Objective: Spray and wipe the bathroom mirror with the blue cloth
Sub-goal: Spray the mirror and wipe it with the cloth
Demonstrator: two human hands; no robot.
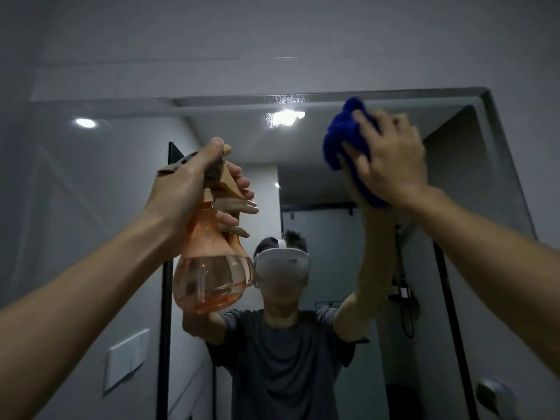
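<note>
The bathroom mirror fills most of the view, its top edge high above me. My right hand presses a bunched blue cloth flat against the glass near the mirror's upper right corner. My left hand is closed around the neck and trigger of an orange, pear-shaped spray bottle, held upright close to the glass at centre left. The bottle is partly full of clear liquid. Wet streaks show on the glass near the top.
The mirror reflects a person in a dark T-shirt wearing a white headset, both arms raised. Grey wall lies above the mirror. Reflected are a black door frame, a white wall plate at lower left and a shower fitting at right.
</note>
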